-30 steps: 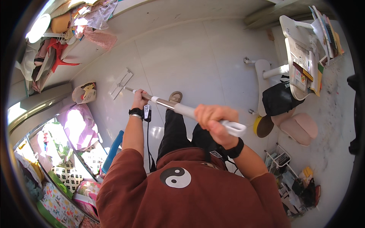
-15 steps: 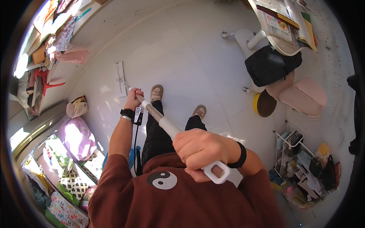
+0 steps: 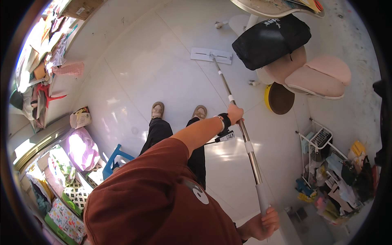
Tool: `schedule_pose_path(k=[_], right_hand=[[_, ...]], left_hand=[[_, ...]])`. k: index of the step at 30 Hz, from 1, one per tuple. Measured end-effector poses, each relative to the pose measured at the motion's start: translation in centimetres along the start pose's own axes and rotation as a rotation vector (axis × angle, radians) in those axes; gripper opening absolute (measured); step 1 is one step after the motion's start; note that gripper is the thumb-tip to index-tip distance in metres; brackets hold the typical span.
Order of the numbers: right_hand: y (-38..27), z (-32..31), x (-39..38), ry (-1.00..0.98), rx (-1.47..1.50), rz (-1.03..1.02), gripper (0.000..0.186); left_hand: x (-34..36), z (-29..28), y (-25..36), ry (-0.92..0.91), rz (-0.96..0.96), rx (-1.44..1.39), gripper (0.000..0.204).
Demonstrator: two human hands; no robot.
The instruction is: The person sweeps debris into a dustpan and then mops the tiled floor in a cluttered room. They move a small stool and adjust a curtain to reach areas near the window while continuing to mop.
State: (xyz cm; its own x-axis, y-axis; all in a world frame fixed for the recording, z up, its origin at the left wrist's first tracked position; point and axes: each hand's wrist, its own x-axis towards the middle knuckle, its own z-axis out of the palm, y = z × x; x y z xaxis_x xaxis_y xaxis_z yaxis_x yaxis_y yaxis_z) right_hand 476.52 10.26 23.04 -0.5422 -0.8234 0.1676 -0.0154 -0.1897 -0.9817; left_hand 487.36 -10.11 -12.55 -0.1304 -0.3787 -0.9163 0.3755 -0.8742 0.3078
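A flat mop with a metal pole (image 3: 252, 163) slants across the middle of the view. My left hand (image 3: 234, 114) is wrapped round the pole partway up, my left arm reaching across my body. Near the lower edge my right hand (image 3: 266, 224) grips the grey handle at the pole's top end. The mop's white rectangular head (image 3: 200, 54) lies flat on the pale floor (image 3: 163, 77), ahead of my feet and close to the desk base. A small device on a cable is strapped at my left wrist.
At right are a black bag (image 3: 269, 43) on a pink chair (image 3: 316, 79), a round brown cushion with a yellow edge (image 3: 281, 99) and a white wire rack (image 3: 316, 139) beside heaped cloths. At left, a blue stool (image 3: 116, 159), a purple bag (image 3: 81, 149) and a paper bag (image 3: 81, 118).
The mop head has swept from the left across to the right and turned crosswise. My left hand has swung right with the pole, and my right hand has moved down and right.
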Motion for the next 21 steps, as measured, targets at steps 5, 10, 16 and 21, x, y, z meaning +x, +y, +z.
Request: schedule_pose_path(k=[5,10,16,21], right_hand=[[-4.4,-3.8,-2.9,0.361,0.079,0.059,0.032],[-3.9,-2.7,-3.4,0.537,-0.002,0.044,0.033],[2.3,6.7,-3.5,0.083,0.169,0.154,0.029],[10.1,20.7,-8.7,-0.415,0.303,0.156,0.024]], left_hand=[[-4.8,4.0,-7.5,-0.029,-0.135,-0.064,0.035],[-5.3,-0.4,-7.0,-0.094,-0.083,-0.249,0.037],[-3.2,-16.2,-0.8,0.111,0.132,-0.456,0.013],[-1.3,-39.1,7.4,0.171,0.277,-0.624,0.006]])
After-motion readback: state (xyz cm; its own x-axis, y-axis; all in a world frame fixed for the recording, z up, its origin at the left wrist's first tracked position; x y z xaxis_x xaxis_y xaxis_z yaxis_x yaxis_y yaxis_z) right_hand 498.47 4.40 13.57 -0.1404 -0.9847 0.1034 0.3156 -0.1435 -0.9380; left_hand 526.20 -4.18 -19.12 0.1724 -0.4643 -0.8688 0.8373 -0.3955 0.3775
